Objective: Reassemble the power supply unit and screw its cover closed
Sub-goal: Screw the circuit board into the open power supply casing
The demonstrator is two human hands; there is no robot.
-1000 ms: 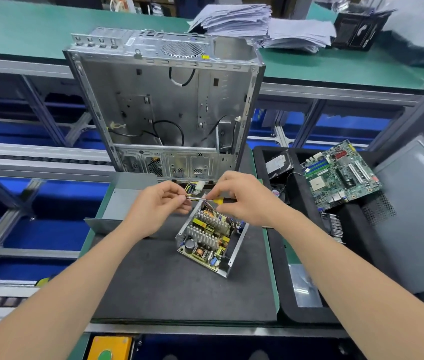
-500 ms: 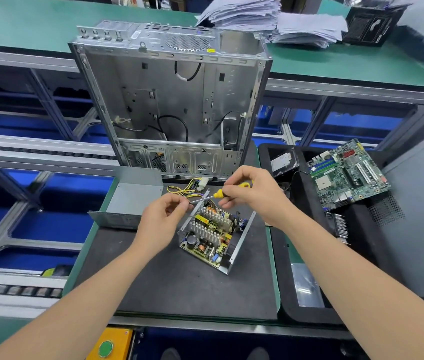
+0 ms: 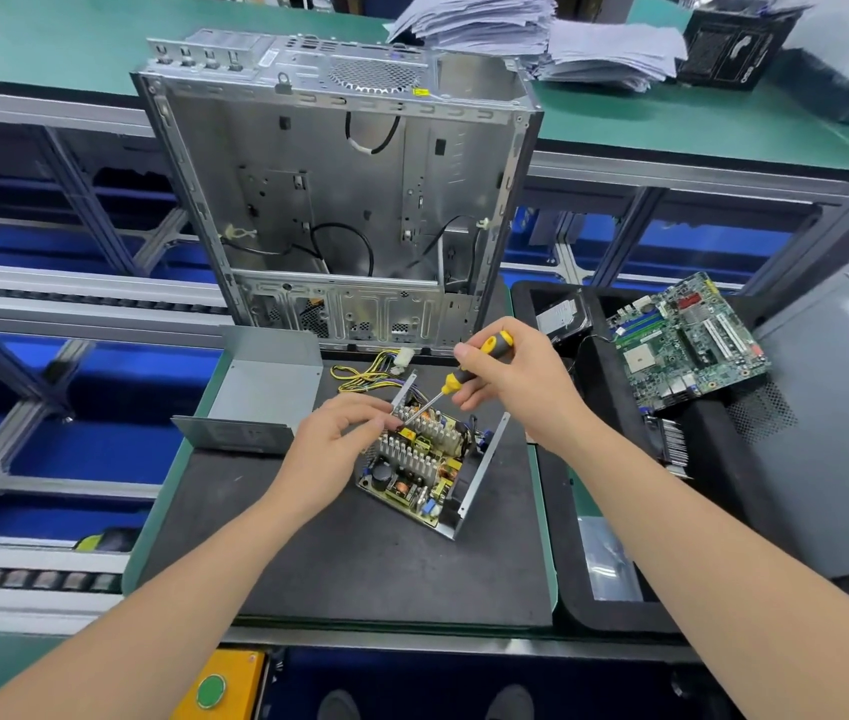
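Head view | our right hand [image 3: 521,387] grips the screwdriver [image 3: 464,371] by its handle, left hand [image 3: 328,449] pinches its tip | open power supply [image 3: 427,470] lies just below both hands, cover [image 3: 266,392] just beyond the left hand | we judge it stiff-cased, fairly heavy, bare parts fragile: hold the metal side walls | no writing readable

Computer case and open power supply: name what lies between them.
In the head view, a bundle of yellow and black wires with a white connector lies on the black mat between the computer case and the open power supply.
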